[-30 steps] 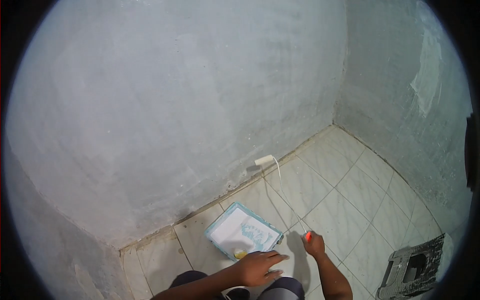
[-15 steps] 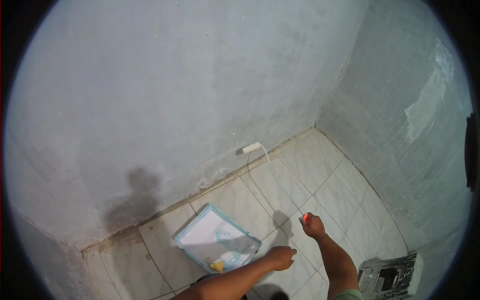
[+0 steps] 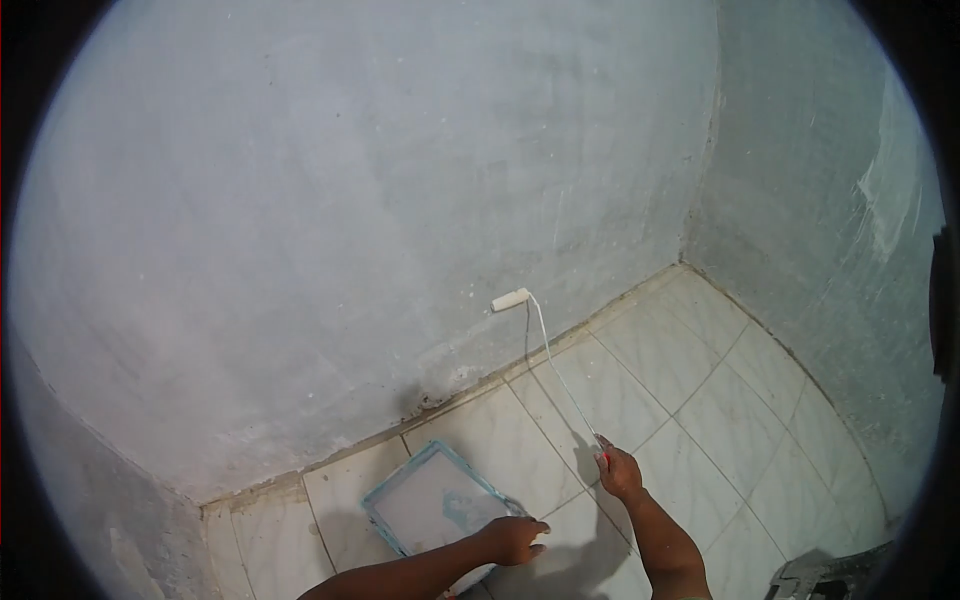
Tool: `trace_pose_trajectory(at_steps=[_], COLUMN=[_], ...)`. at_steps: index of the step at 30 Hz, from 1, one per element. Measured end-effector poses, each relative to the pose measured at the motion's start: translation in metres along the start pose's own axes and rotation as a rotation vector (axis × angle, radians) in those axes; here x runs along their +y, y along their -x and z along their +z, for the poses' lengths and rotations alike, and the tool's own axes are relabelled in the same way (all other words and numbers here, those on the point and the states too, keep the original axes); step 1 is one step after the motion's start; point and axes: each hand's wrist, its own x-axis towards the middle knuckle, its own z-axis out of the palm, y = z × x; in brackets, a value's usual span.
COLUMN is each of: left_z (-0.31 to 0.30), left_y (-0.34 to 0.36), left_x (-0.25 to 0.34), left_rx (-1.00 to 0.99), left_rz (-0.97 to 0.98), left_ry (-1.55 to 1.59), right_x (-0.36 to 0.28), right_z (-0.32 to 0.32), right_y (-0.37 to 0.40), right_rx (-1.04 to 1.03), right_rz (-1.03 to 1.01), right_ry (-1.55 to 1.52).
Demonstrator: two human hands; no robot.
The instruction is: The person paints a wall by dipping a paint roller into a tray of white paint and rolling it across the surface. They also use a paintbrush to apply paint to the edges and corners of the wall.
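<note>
My right hand point(image 3: 620, 473) is closed around the red handle of a small paint roller point(image 3: 510, 300). Its long thin white rod stretches away from my fist, and the pale roller sleeve lies against the lower part of the grey wall point(image 3: 400, 200). My left hand point(image 3: 515, 541) holds nothing; it hovers over the right side of a paint tray point(image 3: 410, 505) with its fingers apart. That tray has a blue-green rim, holds pale paint with a bluish patch, and rests on the floor. My left forearm hides its near part.
White floor tiles point(image 3: 690, 440) run along the wall base, which is chipped and dirty. A second wall point(image 3: 820, 200) with a pale patch meets it at the right corner. At the lower right stands a dark, paint-spattered object point(image 3: 830, 575), partly cut off.
The roller sleeve has moved slightly up the wall, away from the floor edge. The view has shifted, and my left forearm now covers the yellow thing in the tray.
</note>
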Motion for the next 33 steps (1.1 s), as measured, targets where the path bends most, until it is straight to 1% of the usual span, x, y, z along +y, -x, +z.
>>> trace_pose_trajectory(at_steps=[2,4,5,6,8,10,11,12,13,14,16,17,18,20,22,23,25,27,28,29,30,31,32,33], left_z=[-0.008,-0.015,-0.018,-0.017,-0.02,-0.024,-0.032,-0.036,-0.034,-0.033,-0.032,-0.03,-0.025,-0.014,-0.007,-0.007,-0.005,0.0,0.005,0.013,0.019,0.024,0.027,0.027], left_y=[0.009,0.024,0.035,0.046,0.071,0.096,0.107,0.114,0.119,0.122,0.123,0.123,0.123,0.117,0.111,0.106,0.086,0.069,0.064,0.061,0.059,0.06,0.061,0.061], left_x=[0.001,0.007,0.014,0.023,0.043,0.077,0.099,0.115,0.125,0.138,0.161,0.171,0.181,0.192,0.2,0.201,0.191,0.179,0.175,0.173,0.171,0.171,0.17,0.169], left_rx=[-0.023,0.013,0.057,0.1,0.126,0.133,0.158,0.185,0.175,0.168,0.184,0.183,0.218,0.249,0.344,0.343,0.3,0.294,0.27,0.319,0.329,0.273,0.213,0.215], left_rz=[-0.155,-0.219,-0.234,-0.253,-0.314,-0.385,-0.464,-0.541,-0.554,-0.582,-0.635,-0.654,-0.668,-0.694,-0.641,-0.643,-0.515,-0.489,-0.474,-0.448,-0.436,-0.434,-0.43,-0.419], left_ry=[-0.023,-0.013,-0.03,-0.043,-0.042,-0.031,0.012,0.053,-0.011,0.003,0.06,0.067,0.059,0.058,0.103,0.094,0.033,0.055,0.085,0.065,0.071,0.076,0.074,0.067], right_x=[0.02,0.036,0.04,0.045,0.056,0.064,0.063,0.036,0.046,0.029,0.014,0.004,-0.003,-0.033,-0.041,-0.039,-0.025,0.009,0.036,0.059,0.068,0.078,0.087,0.082], right_z=[0.012,0.018,0.018,0.023,0.04,0.057,0.063,0.044,0.061,0.046,0.037,0.028,0.024,-0.003,-0.005,-0.002,0.003,0.011,0.025,0.036,0.032,0.033,0.034,0.025], right_y=[-0.002,-0.008,-0.01,-0.015,-0.019,-0.025,-0.035,-0.046,-0.058,-0.071,-0.102,-0.12,-0.138,-0.166,-0.186,-0.182,-0.172,-0.145,-0.127,-0.113,-0.096,-0.086,-0.082,-0.086], right_rx=[-0.013,-0.002,-0.038,-0.048,-0.021,-0.027,-0.007,-0.001,0.152,0.183,0.228,0.255,0.275,0.386,0.459,0.466,0.466,0.272,0.251,0.234,0.171,0.145,0.124,0.136], right_rz=[-0.037,-0.064,-0.036,-0.057,-0.037,-0.054,-0.063,-0.031,-0.148,-0.178,-0.23,-0.272,-0.298,-0.354,-0.437,-0.436,-0.423,-0.308,-0.298,-0.291,-0.256,-0.25,-0.238,-0.237], right_ry=[-0.034,0.009,0.016,0.0,0.026,-0.014,-0.03,-0.047,-0.101,-0.151,-0.103,-0.147,-0.102,-0.2,-0.221,-0.227,-0.12,-0.087,-0.043,0.004,0.015,0.016,0.013,0.02])
